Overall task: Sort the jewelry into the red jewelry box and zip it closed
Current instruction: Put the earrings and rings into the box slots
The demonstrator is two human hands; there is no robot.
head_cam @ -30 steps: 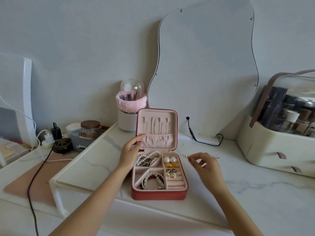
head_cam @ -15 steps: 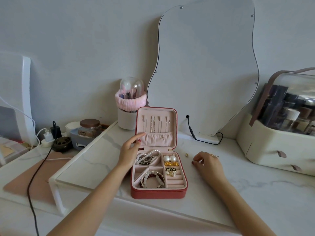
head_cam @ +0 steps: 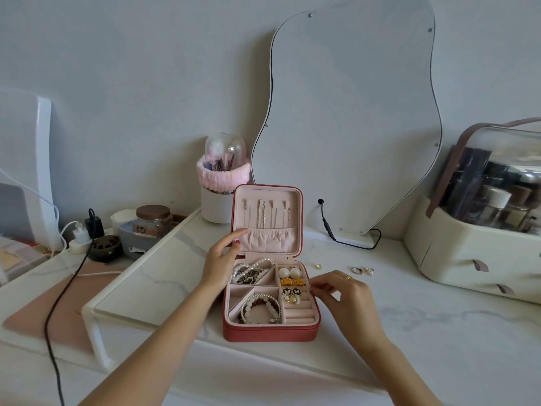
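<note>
The red jewelry box (head_cam: 270, 329) lay open on the surface (head_cam: 439, 332). Your right hand (head_cam: 345, 297) pinched something too small to identify at its right rim; your left hand (head_cam: 221, 259), fingers relaxed, touched the lid (head_cam: 268, 194). Beyond: one gold stud (head_cam: 318, 266), two rings (head_cam: 363, 271), one mirror (head_cam: 351, 112).

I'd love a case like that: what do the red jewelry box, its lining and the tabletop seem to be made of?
The red jewelry box: probably faux leather, going by its matte, smooth skin and the seam line round its side. The lining: soft pink fabric, perhaps velvet, with a gathered pocket. The tabletop: white with grey veins and a slight sheen, so marble or a marble-look surface; I can't tell which.
</note>
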